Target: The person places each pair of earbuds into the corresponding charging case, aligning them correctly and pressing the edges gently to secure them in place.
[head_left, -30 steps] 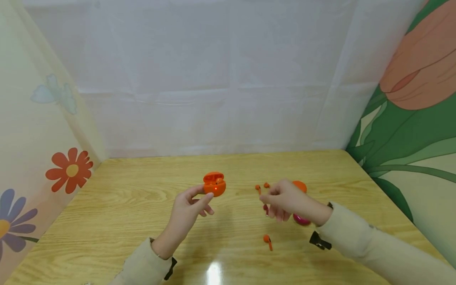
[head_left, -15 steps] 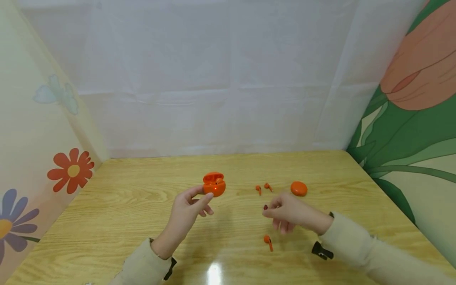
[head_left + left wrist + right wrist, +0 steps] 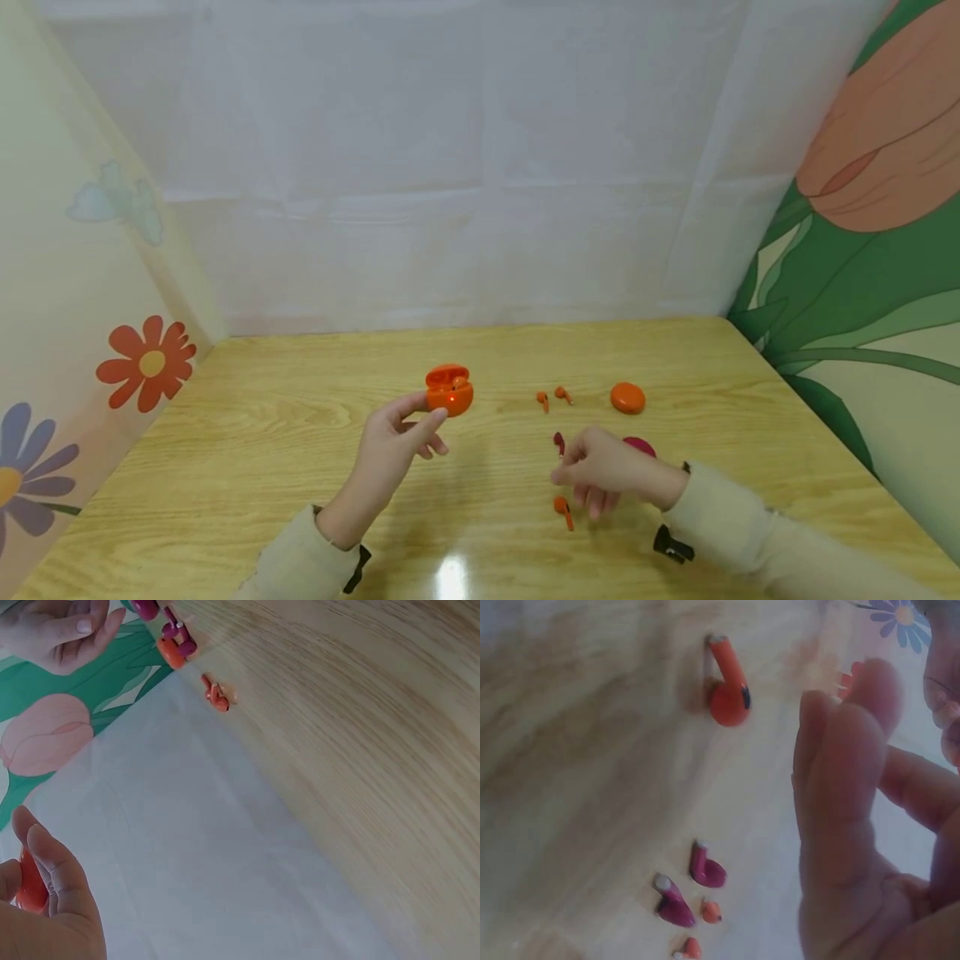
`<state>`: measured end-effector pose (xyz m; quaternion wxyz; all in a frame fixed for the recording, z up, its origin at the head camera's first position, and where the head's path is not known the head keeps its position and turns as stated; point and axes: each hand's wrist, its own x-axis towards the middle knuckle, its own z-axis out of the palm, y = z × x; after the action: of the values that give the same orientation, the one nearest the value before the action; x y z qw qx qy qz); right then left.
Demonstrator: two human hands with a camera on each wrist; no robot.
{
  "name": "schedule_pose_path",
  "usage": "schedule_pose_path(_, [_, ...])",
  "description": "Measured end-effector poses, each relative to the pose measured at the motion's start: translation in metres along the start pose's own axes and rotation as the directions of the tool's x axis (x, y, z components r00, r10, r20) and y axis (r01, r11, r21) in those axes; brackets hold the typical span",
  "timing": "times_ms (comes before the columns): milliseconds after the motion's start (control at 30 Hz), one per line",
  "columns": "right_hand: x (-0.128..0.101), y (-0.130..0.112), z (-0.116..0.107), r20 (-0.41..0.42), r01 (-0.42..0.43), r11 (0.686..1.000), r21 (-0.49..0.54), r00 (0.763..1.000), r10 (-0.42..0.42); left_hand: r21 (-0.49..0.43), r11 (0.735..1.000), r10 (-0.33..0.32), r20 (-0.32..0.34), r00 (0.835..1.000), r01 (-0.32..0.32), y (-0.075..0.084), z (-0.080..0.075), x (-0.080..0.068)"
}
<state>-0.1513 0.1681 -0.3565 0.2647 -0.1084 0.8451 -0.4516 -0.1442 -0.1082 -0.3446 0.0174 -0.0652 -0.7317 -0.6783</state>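
My left hand (image 3: 424, 411) holds an open orange earbud case (image 3: 450, 390) up off the wooden table (image 3: 300, 417), pinched between thumb and fingers; an earbud sits inside it. In the left wrist view the case (image 3: 30, 883) shows behind the fingers (image 3: 56, 874). My right hand (image 3: 577, 477) hovers with relaxed fingers and nothing in it, just above a lone orange earbud (image 3: 562, 507). The right wrist view shows that earbud (image 3: 727, 686) lying on the table beyond my fingers (image 3: 840, 787).
Two orange earbuds (image 3: 551, 396) lie mid-table beside a closed orange case (image 3: 627, 397). A magenta case (image 3: 641, 445) sits partly behind my right hand, with a magenta earbud (image 3: 558, 442) next to it; the right wrist view shows two magenta earbuds (image 3: 690, 889). Fabric walls enclose three sides.
My right hand has drawn back from the two orange earbuds toward the near edge, ending over the lone orange earbud. The closed orange case is uncovered. My left hand stayed put.
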Motion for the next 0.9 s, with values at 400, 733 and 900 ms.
schedule_pose_path(400, [0.001, 0.008, 0.008, 0.009, -0.039, 0.999, -0.025, 0.999, 0.039, -0.006, 1.000, -0.009, 0.005, 1.000, 0.009, 0.000, 0.002, -0.001])
schedule_pose_path(733, [0.005, 0.014, 0.012, 0.015, -0.105, 0.985, -0.136, 0.994, 0.108, -0.019, 1.000, -0.016, 0.004, 1.000, 0.016, -0.001, 0.003, -0.002])
schedule_pose_path(900, [0.010, 0.018, 0.016, -0.015, -0.139, 0.971, -0.194, 0.990, 0.139, -0.019, 1.000, -0.017, 0.005, 1.000, 0.017, -0.001, 0.003, -0.003])
